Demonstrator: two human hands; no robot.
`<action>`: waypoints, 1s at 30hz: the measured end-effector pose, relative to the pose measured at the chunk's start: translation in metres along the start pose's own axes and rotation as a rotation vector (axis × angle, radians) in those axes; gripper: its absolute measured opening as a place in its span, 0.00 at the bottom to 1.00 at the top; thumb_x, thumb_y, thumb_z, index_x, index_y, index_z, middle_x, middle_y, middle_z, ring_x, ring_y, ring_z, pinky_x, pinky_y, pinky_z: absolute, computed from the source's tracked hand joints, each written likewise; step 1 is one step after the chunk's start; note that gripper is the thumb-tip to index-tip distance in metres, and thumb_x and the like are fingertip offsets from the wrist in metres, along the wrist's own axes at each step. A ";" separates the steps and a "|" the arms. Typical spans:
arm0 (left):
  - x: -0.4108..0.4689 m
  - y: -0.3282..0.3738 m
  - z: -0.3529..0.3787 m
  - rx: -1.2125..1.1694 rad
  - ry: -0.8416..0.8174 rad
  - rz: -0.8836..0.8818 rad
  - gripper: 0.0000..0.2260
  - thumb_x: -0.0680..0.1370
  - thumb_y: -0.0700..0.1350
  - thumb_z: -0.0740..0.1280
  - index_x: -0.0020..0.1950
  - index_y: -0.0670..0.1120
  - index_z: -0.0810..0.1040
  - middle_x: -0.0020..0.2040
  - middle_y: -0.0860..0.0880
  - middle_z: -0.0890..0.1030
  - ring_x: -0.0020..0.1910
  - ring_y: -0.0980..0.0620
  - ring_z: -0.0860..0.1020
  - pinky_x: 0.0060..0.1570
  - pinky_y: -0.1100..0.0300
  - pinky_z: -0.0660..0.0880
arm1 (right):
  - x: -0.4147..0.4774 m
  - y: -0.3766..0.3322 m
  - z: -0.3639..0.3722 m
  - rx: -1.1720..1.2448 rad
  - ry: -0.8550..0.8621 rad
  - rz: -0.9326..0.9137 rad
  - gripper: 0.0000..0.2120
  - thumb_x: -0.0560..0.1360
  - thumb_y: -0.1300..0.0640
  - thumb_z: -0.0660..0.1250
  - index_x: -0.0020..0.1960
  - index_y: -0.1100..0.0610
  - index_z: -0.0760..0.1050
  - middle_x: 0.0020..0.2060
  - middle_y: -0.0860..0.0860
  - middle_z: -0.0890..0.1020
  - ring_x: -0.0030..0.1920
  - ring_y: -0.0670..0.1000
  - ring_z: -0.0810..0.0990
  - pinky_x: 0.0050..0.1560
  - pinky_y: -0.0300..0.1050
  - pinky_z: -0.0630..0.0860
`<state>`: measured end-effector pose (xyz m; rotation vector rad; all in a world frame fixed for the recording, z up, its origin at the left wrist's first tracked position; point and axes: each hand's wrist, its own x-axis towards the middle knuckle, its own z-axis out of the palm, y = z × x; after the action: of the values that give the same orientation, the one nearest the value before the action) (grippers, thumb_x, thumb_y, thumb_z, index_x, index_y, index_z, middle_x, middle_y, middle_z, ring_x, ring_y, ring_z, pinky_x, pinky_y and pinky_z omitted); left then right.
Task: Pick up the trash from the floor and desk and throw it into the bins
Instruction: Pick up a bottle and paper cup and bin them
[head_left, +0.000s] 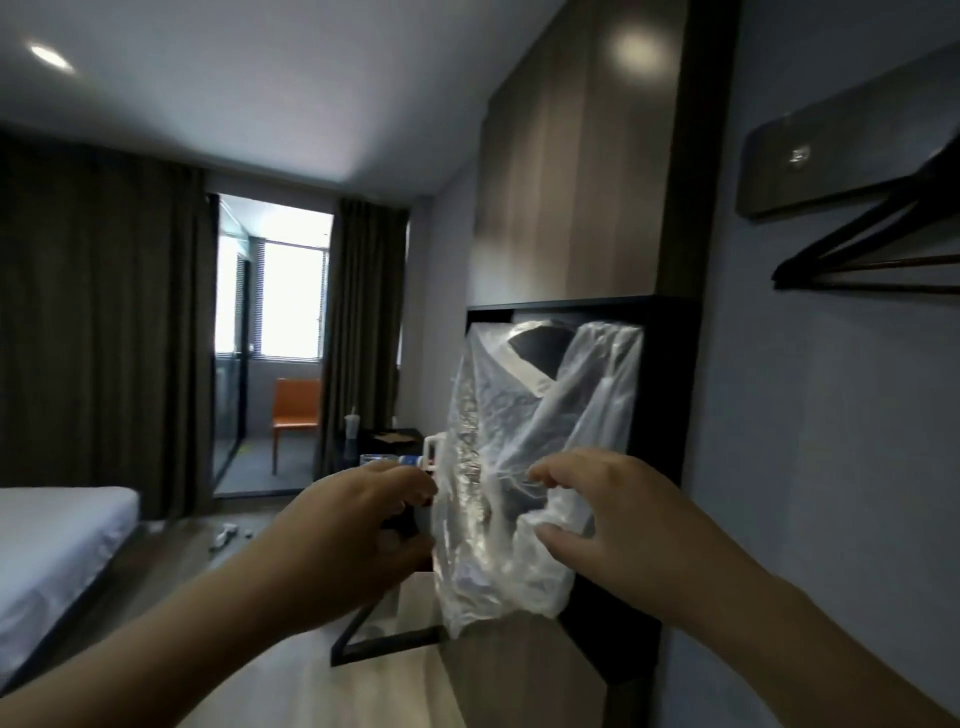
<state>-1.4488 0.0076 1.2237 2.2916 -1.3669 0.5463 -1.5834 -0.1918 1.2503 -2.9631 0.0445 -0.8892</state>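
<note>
Both left hand (358, 530) and right hand (618, 514) pinch bag (514, 415).

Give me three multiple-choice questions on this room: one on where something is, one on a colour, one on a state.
1. Where does the chair stand?
A) beside the bed
B) beyond the glass door, near the window
C) under the hangers

2. What colour is the chair?
A) orange
B) white
C) green

3. How is the plastic bag?
A) lying on the floor
B) hung on a hanger
C) held up by the left hand and the right hand

Answers: 1 B, it stands in the bright space past the door; 2 A, its seat and back are orange; 3 C, fingers of both hands pinch it in the air.
</note>
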 end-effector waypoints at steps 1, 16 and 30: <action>-0.011 -0.020 -0.008 0.020 0.008 -0.030 0.17 0.73 0.57 0.67 0.61 0.63 0.70 0.53 0.66 0.71 0.52 0.66 0.74 0.52 0.69 0.75 | 0.014 -0.015 0.013 0.018 -0.004 -0.024 0.20 0.74 0.47 0.68 0.65 0.45 0.72 0.60 0.40 0.76 0.60 0.40 0.74 0.62 0.40 0.71; -0.113 -0.213 -0.053 0.122 0.064 -0.326 0.14 0.73 0.57 0.68 0.58 0.61 0.72 0.51 0.65 0.73 0.46 0.67 0.74 0.45 0.73 0.69 | 0.152 -0.154 0.142 0.114 -0.143 -0.308 0.20 0.74 0.45 0.66 0.64 0.45 0.72 0.57 0.40 0.76 0.56 0.42 0.75 0.57 0.40 0.72; -0.018 -0.336 -0.021 0.229 0.035 -0.416 0.15 0.75 0.55 0.68 0.60 0.56 0.75 0.54 0.59 0.77 0.50 0.62 0.75 0.51 0.66 0.74 | 0.295 -0.111 0.249 0.164 -0.159 -0.325 0.21 0.75 0.46 0.66 0.67 0.45 0.71 0.59 0.40 0.75 0.58 0.41 0.74 0.57 0.35 0.71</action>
<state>-1.1600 0.1771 1.1821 2.6359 -0.8061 0.6237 -1.1988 -0.0840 1.2105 -2.9180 -0.5034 -0.6407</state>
